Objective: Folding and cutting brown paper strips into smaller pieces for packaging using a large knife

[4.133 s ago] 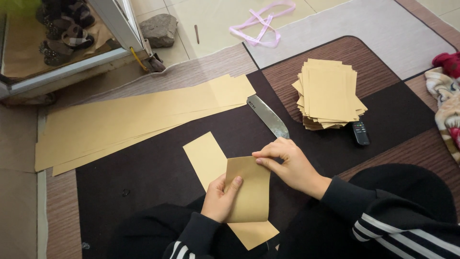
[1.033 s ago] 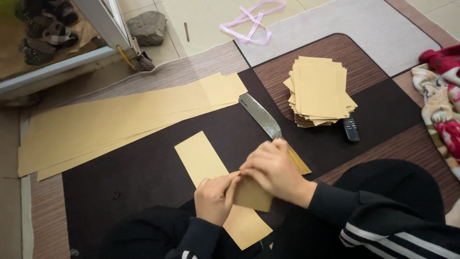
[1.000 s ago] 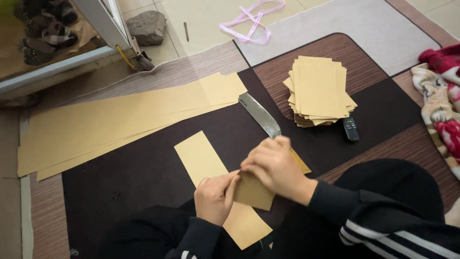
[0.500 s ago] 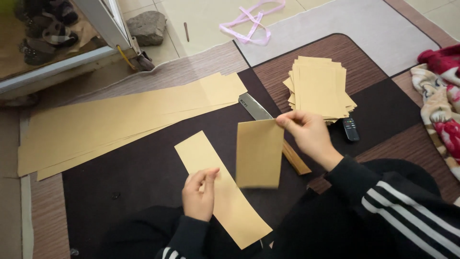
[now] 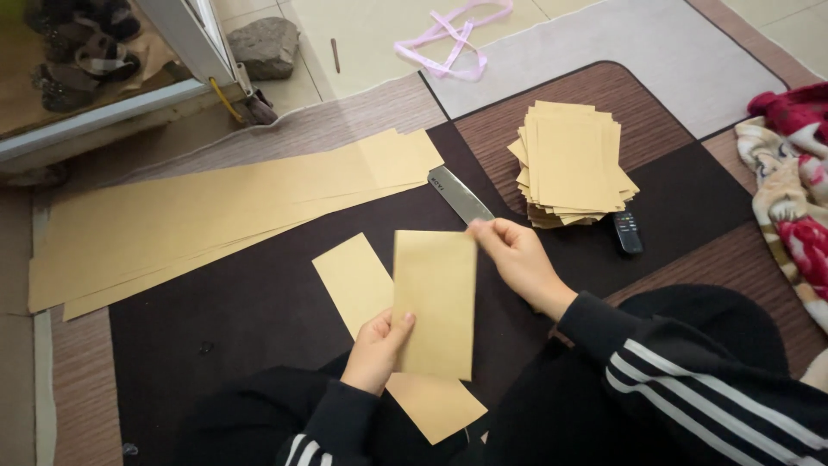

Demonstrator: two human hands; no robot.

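A folded tan paper piece (image 5: 435,302) is held up above the dark mat between both hands. My left hand (image 5: 378,349) pinches its lower left edge. My right hand (image 5: 516,259) grips its upper right corner. Under it a long tan paper strip (image 5: 358,276) lies flat on the mat, partly hidden by the folded piece and my left arm. A metal ruler (image 5: 457,195) lies just beyond, its near end behind my right hand.
A stack of folded tan pieces (image 5: 571,164) sits at the right, a small black remote-like object (image 5: 627,231) beside it. Long tan sheets (image 5: 216,216) lie at the left. A patterned cloth (image 5: 793,190) is at the far right; a stone (image 5: 265,47) and pink ribbon (image 5: 453,39) lie on the floor.
The hands were pressing a fold on the strip; now the folded piece is lifted off the mat, and my left hand has come up to hold its lower edge.
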